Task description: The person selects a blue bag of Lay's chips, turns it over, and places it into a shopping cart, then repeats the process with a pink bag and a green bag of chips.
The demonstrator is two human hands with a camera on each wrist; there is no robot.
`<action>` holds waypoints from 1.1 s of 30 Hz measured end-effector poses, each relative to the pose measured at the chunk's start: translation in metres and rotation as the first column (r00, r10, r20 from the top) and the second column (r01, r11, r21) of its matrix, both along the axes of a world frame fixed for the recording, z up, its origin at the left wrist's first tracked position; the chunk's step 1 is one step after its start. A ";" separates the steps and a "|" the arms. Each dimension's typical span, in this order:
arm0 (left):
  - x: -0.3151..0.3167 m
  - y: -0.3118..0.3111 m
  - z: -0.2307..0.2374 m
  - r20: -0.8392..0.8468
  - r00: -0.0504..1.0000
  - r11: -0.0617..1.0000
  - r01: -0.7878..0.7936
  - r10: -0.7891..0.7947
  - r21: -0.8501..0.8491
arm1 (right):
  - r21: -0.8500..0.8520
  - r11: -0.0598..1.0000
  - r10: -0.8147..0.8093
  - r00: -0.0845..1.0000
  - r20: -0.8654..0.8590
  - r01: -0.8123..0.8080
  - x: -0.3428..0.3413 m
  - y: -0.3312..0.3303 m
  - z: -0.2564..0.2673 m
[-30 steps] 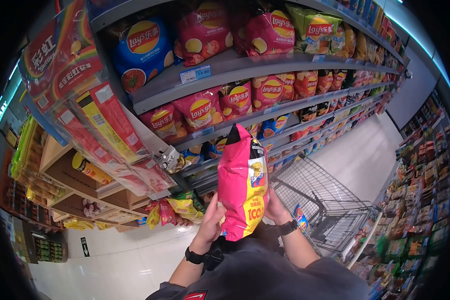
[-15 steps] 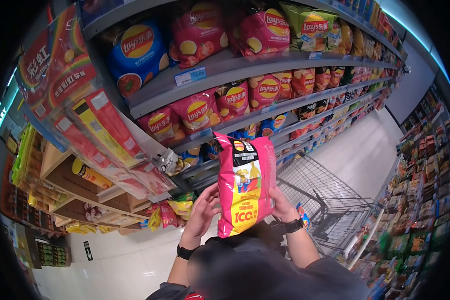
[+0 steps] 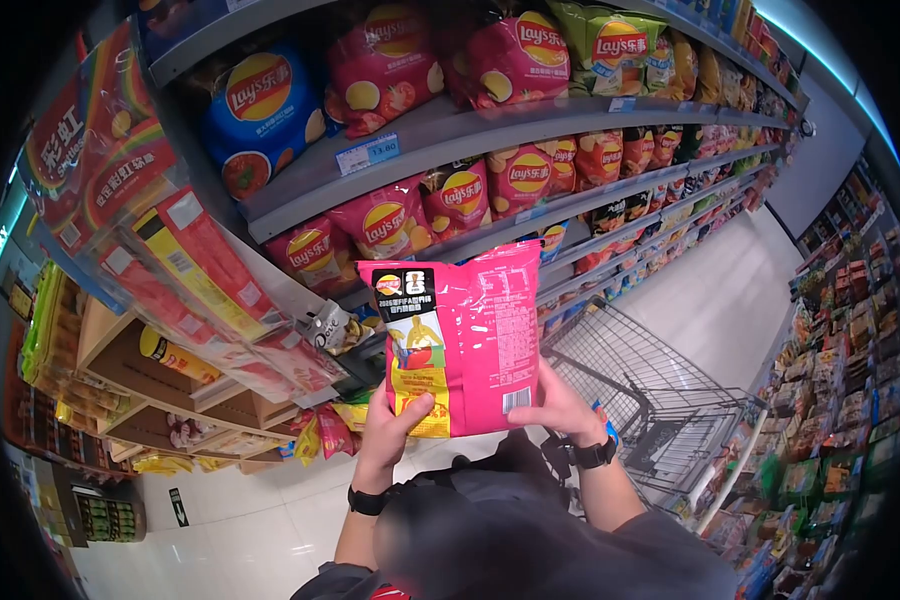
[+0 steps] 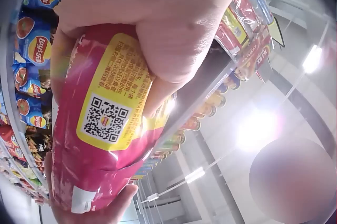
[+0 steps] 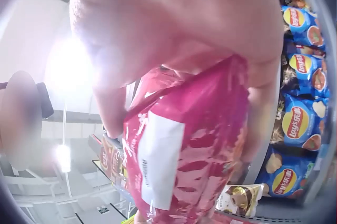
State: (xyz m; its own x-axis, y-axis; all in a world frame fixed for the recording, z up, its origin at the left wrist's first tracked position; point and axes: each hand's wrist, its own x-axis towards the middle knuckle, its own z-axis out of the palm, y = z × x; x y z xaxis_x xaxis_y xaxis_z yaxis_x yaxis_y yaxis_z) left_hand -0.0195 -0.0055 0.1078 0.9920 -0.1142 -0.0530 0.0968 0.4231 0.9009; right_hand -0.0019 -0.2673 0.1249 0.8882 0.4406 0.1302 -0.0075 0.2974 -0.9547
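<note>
L grip (image 3: 384, 430) + R grip (image 3: 567, 406) clamped on lower sides of glossy pink plastic chip bag (image 3: 460, 345), prob. so small-print panel (image 3: 500, 330) faces wearer, readable. Bag midair b/w both. Grey wire-mesh cart (image 3: 672, 351) near, to R. Ahead: grey metal shelves (image 3: 440, 141), multicolored plastic chip bags (image 3: 385, 222) logos-out, prob. for shoppers.

A plump, glossy pink snack bag (image 3: 475, 330) is held by its lower sides between the left hand (image 3: 390, 428) and right hand (image 3: 565, 405), top edge above both; its black-and-yellow panel (image 3: 410, 330) sits leftward, its barcode (image 3: 516, 400) beside the right thumb.
</note>
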 end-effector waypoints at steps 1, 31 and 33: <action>0.001 -0.001 0.001 0.002 1.000 1.000 -0.003 0.003 -0.001 | -0.038 0.999 -0.026 1.000 0.015 0.026 0.001 0.001 -0.004; -0.004 -0.004 -0.027 -0.028 0.955 0.948 -0.295 0.294 -0.119 | 0.284 0.867 -0.377 0.912 -0.161 0.408 0.010 0.018 -0.011; -0.004 -0.004 -0.027 -0.008 0.952 0.944 -0.306 0.307 -0.128 | 0.290 0.864 -0.377 0.911 -0.166 0.411 0.010 0.019 -0.010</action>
